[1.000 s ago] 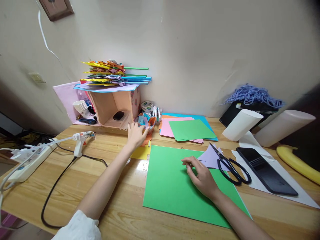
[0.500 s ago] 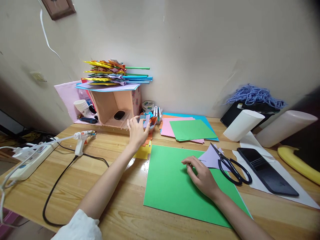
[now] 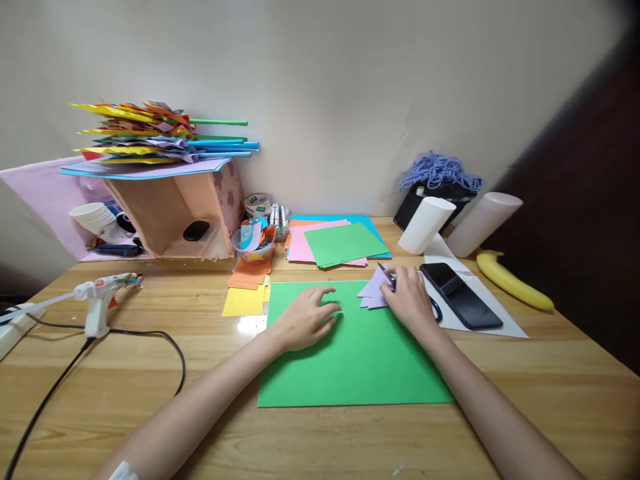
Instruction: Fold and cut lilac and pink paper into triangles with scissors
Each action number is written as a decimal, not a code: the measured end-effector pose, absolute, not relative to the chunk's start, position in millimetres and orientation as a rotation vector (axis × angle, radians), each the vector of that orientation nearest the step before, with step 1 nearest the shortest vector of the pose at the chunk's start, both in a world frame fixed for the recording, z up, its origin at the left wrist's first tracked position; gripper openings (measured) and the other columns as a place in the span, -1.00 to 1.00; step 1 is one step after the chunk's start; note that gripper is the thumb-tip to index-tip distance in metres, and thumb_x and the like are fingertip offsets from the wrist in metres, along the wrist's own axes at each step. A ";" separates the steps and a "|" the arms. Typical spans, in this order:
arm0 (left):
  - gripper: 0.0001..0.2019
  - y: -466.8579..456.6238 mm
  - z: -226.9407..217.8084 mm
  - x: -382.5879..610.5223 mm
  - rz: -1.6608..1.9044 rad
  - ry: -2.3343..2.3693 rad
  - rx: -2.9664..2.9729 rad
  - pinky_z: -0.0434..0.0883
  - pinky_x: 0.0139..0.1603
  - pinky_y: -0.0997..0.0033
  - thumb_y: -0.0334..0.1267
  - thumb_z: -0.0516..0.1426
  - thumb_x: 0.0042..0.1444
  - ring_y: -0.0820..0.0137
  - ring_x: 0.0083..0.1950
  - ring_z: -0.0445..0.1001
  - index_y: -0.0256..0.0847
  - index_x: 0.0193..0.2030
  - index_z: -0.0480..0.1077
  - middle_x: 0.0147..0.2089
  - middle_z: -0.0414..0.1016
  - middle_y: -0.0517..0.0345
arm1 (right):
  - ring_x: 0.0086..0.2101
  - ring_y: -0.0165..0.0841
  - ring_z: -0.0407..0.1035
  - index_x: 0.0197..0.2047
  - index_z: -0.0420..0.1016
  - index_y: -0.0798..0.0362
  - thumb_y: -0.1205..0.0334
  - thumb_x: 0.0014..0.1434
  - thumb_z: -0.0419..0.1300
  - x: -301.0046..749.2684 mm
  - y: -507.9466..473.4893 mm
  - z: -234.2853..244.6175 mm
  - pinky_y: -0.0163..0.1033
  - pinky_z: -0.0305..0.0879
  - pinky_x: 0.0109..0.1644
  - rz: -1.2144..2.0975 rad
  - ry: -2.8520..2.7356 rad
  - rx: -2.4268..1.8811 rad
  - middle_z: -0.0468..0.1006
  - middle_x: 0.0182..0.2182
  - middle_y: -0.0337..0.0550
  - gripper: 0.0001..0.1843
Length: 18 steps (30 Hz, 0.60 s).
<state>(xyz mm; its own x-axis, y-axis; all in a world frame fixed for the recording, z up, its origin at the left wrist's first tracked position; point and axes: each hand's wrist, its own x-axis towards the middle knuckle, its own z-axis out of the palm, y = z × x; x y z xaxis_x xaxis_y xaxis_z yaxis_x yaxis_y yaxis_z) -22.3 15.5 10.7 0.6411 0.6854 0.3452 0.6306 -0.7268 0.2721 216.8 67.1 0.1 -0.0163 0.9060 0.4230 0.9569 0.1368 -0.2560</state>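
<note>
A large green paper sheet (image 3: 350, 360) lies on the wooden desk (image 3: 150, 400) in front of me. My left hand (image 3: 305, 320) rests flat on its upper left part, fingers spread and empty. My right hand (image 3: 410, 300) is at the sheet's upper right corner, fingers curled over the black scissors (image 3: 435, 308), which it mostly hides. Pale purple paper pieces (image 3: 373, 293) lie just left of that hand.
A black phone (image 3: 460, 303) on white paper lies right of the scissors, with a banana (image 3: 515, 288) beyond. Coloured sheets (image 3: 340, 243), a bowl of scraps (image 3: 255, 243), a wooden box (image 3: 170, 213) stand behind. A glue gun (image 3: 97, 297) and cable lie left.
My left hand left the bowl of scraps and came down flat on the green sheet. My right hand moved right onto the scissors. The view swung right.
</note>
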 end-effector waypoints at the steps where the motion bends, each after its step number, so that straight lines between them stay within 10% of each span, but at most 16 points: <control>1: -0.75 14.4 9.0 -21.7 0.621 1.078 2.721 0.26 0.09 0.15 -0.26 -0.03 0.17 0.24 0.10 0.27 -0.15 -0.04 0.34 0.13 0.23 -0.06 | -0.16 -0.03 0.27 -0.19 0.36 0.22 0.24 0.04 0.10 226.0 70.8 0.3 -0.04 0.20 -0.13 -0.186 -1.902 -1.941 0.37 -0.23 0.20 -0.72; 6: -0.72 14.5 6.6 -21.1 0.601 1.094 2.639 0.26 0.10 0.19 -0.25 -0.06 0.19 0.27 0.09 0.28 -0.19 0.01 0.29 0.07 0.28 -0.07 | -0.17 0.11 0.29 -0.16 0.35 0.36 -0.02 0.10 0.05 240.0 74.2 -0.7 0.01 0.19 -0.19 -0.144 -1.925 -2.257 0.39 -0.22 0.41 -0.48; 18: -0.71 16.5 5.4 -20.1 0.624 1.109 2.580 0.28 0.07 0.19 -0.25 -0.06 0.19 0.27 0.06 0.29 -0.14 0.04 0.26 0.05 0.31 -0.02 | -0.27 -0.11 0.36 -0.32 0.29 0.09 0.01 0.08 0.09 209.7 63.4 -3.6 -0.14 0.22 -0.25 0.178 -2.106 -1.919 0.47 -0.34 0.03 -0.71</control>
